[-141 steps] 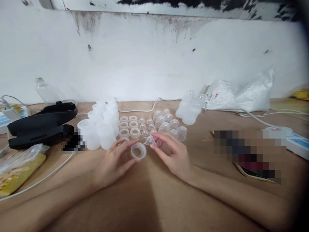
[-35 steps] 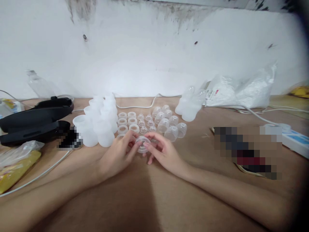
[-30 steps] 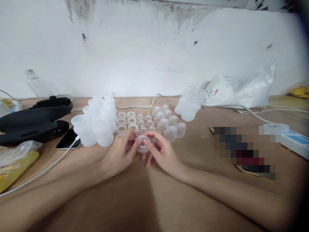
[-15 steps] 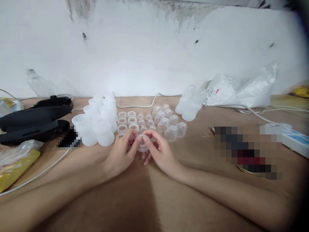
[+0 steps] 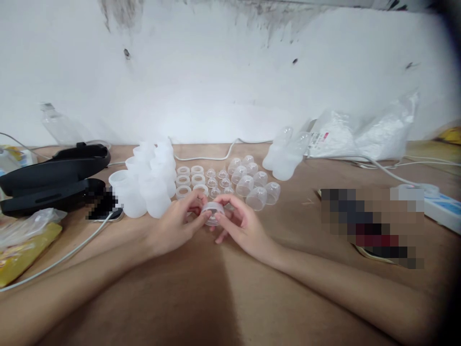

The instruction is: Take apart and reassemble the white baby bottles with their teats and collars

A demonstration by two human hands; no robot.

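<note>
Between both hands is a translucent bottle ring, its round side facing me; a clear piece seems to sit inside it, perhaps a nipple. The fingers of my left hand pinch its left side. My right hand grips the right side with thumb and fingertips, the lower fingers curled beneath. Just beyond are rows of white bottle rings, small clear bottle nipples and clear domed caps. Frosted baby bottles stand in a cluster to the left.
Capped bottles stand at the back right, near white plastic bags. At the left lie a black case and a yellow packet. A power strip and a blurred-out object are on the right. Cables run along the wall.
The bottle ring has been tilted, so more of its round side faces me. Both thumbs have moved from its top edge down to its sides.
</note>
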